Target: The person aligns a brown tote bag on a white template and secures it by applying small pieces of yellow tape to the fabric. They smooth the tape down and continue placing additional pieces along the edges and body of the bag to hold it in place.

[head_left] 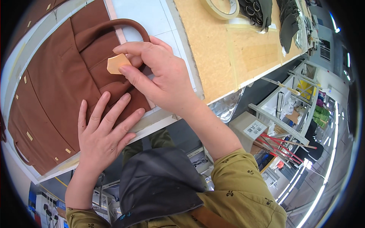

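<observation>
- Pinching between thumb and index finger, the right hand (163,76) grips a small, flat, tan piece with angled corners (116,64) in the head view; its material is hard to tell.
- Under it lies a large reddish-brown, smooth-surfaced bag (53,85) with a padded, looped handle (125,22) — flat on a pale worktable (152,17).
- The left hand (104,131) is open, fingers spread, palm down over the bag's near edge.
- The loop runs behind the right hand; whether the other fingers touch it, I cannot tell.
- The step in hand looks like working the tan piece close to the handle's base — the left hand seemingly steadying the bag.
- The next move probably calls for a light, firm pinch and a bag that does not slip.
</observation>
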`<state>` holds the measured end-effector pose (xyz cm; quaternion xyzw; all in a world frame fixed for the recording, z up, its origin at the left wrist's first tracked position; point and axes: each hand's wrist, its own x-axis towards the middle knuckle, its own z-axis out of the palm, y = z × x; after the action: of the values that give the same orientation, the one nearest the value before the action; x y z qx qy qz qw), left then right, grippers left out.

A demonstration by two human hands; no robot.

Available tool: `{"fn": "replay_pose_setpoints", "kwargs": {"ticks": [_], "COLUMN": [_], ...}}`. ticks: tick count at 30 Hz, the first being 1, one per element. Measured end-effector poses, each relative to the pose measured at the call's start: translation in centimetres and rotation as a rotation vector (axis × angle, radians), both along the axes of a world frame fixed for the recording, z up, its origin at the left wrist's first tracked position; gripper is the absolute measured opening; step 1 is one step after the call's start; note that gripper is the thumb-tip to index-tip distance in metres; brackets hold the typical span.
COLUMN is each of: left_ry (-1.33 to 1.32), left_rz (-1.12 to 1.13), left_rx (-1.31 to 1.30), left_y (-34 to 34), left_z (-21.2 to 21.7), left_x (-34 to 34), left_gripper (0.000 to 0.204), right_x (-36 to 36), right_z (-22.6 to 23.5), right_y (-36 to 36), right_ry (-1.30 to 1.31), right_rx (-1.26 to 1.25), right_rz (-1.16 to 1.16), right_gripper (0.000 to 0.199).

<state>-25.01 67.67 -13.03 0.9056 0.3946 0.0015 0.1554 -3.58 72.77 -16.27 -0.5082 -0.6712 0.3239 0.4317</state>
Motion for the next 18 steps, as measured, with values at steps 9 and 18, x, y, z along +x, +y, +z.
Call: {"fn": "replay_pose_setpoints", "kwargs": {"ticks": [9,18], "left_ry": [0.025,0.053], "left_rz": [0.001,-0.011], "left_rx": [0.053,0.087], "left_y": [-0.10,-0.05], "left_z": [-0.07,-0.18], "left_x": [0.27,0.23], "left_gripper": [0.046,0.048], "right_x": [0.03,-0.15], "right_z": [-0.17,-0.19], "right_y": [0.03,0.04], "right_ry": [-0.010,-0.022], "right_rx": [0.025,0.030], "right_rz": [0.006,-0.004], "right_gripper": [0.029,0.030]}}
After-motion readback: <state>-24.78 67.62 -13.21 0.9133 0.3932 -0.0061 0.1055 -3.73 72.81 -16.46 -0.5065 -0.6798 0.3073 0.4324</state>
